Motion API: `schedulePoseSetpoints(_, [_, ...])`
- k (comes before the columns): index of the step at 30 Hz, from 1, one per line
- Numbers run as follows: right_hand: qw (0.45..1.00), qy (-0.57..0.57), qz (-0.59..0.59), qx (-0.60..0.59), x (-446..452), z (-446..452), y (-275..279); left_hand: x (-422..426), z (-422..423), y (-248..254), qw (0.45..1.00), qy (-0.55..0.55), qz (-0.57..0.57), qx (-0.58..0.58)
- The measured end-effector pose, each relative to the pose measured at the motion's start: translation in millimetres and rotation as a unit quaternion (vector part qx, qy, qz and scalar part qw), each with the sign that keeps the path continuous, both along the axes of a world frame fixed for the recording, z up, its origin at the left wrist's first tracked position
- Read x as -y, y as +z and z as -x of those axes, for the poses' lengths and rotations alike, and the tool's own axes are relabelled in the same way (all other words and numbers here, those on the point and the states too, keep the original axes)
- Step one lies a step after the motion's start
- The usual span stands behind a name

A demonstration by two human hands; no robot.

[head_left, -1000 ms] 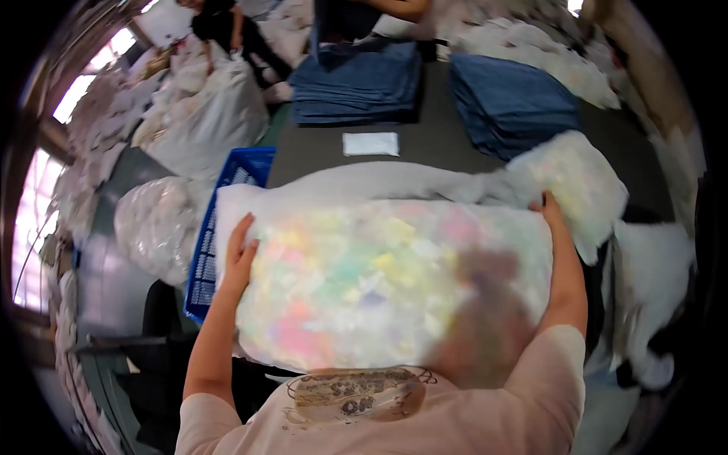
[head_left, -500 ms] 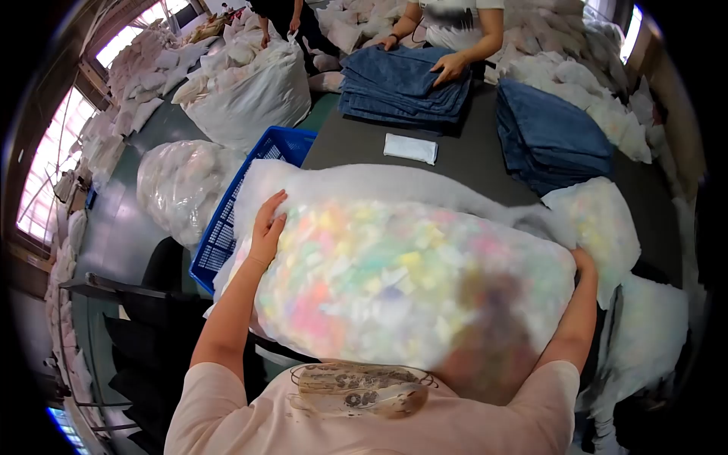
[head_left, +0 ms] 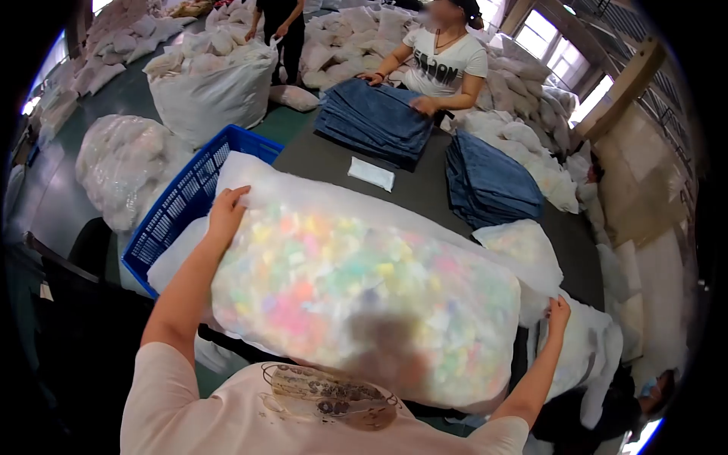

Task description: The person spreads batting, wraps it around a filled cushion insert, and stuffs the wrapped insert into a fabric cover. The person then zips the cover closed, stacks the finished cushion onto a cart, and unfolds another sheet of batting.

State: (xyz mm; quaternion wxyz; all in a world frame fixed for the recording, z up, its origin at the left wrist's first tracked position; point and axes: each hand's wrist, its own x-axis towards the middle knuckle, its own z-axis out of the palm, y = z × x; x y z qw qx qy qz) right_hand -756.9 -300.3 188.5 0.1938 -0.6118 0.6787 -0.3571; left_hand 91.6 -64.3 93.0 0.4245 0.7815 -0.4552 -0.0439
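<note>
In front of me lies a large pillow-shaped cushion (head_left: 364, 288); coloured foam scraps show through its thin white cover. White wadding (head_left: 318, 186) runs along its far side and out past both ends. My left hand (head_left: 226, 216) is at the far left corner, its fingers pinching the wadding. At the right end my right hand (head_left: 559, 315) has its fingers closed on the wadding's edge, just beyond the cushion. A smaller foam-filled piece (head_left: 523, 246) rests beside that end.
A blue plastic crate (head_left: 182, 193) stands at left, beside the dark table (head_left: 303, 155). On the table are two stacks of blue denim covers (head_left: 375, 121) (head_left: 489, 182) and a white packet (head_left: 371, 174). A co-worker (head_left: 444, 64) touches one stack. Stuffed bags (head_left: 208, 95) lie behind.
My view has swung right. My right hand has left the cushion's end and closed on the wadding beyond it. My left hand's fingers have gone from lying on the wadding to pinching it.
</note>
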Motion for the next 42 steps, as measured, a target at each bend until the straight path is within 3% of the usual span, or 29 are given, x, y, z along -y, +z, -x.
schedulePoseSetpoints(2, [0.993,-0.033,-0.007,0.113,-9.1,4.5,-14.2,4.8,-13.1,4.0,0.999,-0.021,0.008,0.023])
schedulePoseSetpoints(4, [0.965,-0.069,-0.025,0.252,-16.0,-11.7,-18.4,7.0,-11.9,34.7,0.975,0.002,-0.037,-0.220])
schedulePoseSetpoints(6, [0.960,0.042,-0.039,0.274,-23.5,-29.9,-20.2,24.8,-59.4,-1.3,0.973,0.000,0.166,-0.158])
schedulePoseSetpoints(8, [0.960,0.102,-0.049,0.256,-21.7,-48.1,-17.5,28.6,-98.7,15.2,0.954,0.023,0.212,-0.209])
schedulePoseSetpoints(10, [0.972,0.108,-0.059,0.198,-21.1,-69.3,-11.8,14.7,-102.3,76.9,0.940,0.048,0.162,-0.296])
schedulePoseSetpoints(13, [0.983,0.030,-0.120,0.135,-43.3,-134.0,26.1,9.4,-139.5,94.8,0.964,-0.023,0.167,-0.205])
schedulePoseSetpoints(16, [0.974,0.116,-0.193,0.020,-23.2,-99.4,27.9,-3.0,-159.2,83.8,0.991,-0.049,0.125,0.020])
schedulePoseSetpoints(18, [0.963,0.112,-0.041,0.243,-33.9,-70.1,37.4,-22.2,-150.9,68.0,0.989,-0.026,0.123,0.072])
schedulePoseSetpoints(20, [0.895,0.033,0.104,0.433,-46.3,-7.3,29.5,-45.5,-138.7,44.5,0.995,-0.041,0.073,0.060])
schedulePoseSetpoints(21, [0.896,-0.007,0.106,0.430,-52.6,21.2,22.4,-57.7,-132.1,29.8,0.997,-0.069,0.020,0.021])
schedulePoseSetpoints(22, [0.947,-0.060,0.001,0.317,-60.3,48.8,15.3,-66.3,-110.5,21.6,0.991,-0.081,-0.016,0.102])
schedulePoseSetpoints(23, [0.971,-0.086,-0.224,0.005,-66.1,72.1,9.2,-70.9,-98.1,8.9,0.966,-0.178,0.013,0.189])
schedulePoseSetpoints(24, [0.926,-0.064,-0.347,-0.132,-73.2,75.9,-0.4,-74.3,-79.8,1.2,0.960,-0.181,-0.071,0.202])
schedulePoseSetpoints(27, [0.915,-0.059,-0.388,-0.091,-99.6,-28.1,36.5,-61.8,-64.8,-48.1,0.990,-0.125,-0.056,0.029])
schedulePoseSetpoints(29, [0.970,0.121,-0.109,-0.180,-55.3,-30.5,25.4,-57.2,-59.6,-53.1,0.995,-0.085,-0.011,-0.053])
schedulePoseSetpoints(31, [0.951,0.014,-0.126,-0.281,-42.9,-164.8,75.5,-54.8,-66.0,-63.2,0.997,-0.063,0.041,-0.033])
schedulePoseSetpoints(32, [0.935,0.112,0.019,-0.337,-31.4,-197.2,63.7,-54.7,-67.3,-72.4,0.996,-0.052,0.067,-0.021])
schedulePoseSetpoints(33, [0.918,0.185,0.086,-0.340,-34.2,-256.7,61.2,-54.2,-65.3,-86.2,0.991,-0.018,0.129,0.020])
schedulePoseSetpoints(35, [0.904,0.391,0.084,-0.154,-56.0,-375.1,71.8,-59.1,-67.2,-99.0,0.985,0.010,0.142,0.099])
schedulePoseSetpoints(36, [0.907,0.402,0.054,-0.113,-61.6,-408.4,48.1,-60.3,-70.6,-106.3,0.979,0.023,0.148,0.139])
schedulePoseSetpoints(37, [0.872,0.466,0.057,-0.140,-57.9,-425.3,15.8,-59.3,-75.3,-123.7,0.989,0.022,0.145,0.035])
schedulePoseSetpoints(39, [0.869,0.458,0.002,-0.187,-43.4,-443.2,-33.1,-64.0,-87.7,-157.7,0.975,0.024,0.137,-0.175])
schedulePoseSetpoints(42, [0.882,0.434,-0.046,-0.178,-41.4,-443.7,-29.0,-74.4,-56.0,-61.4,0.873,-0.015,0.026,-0.488])
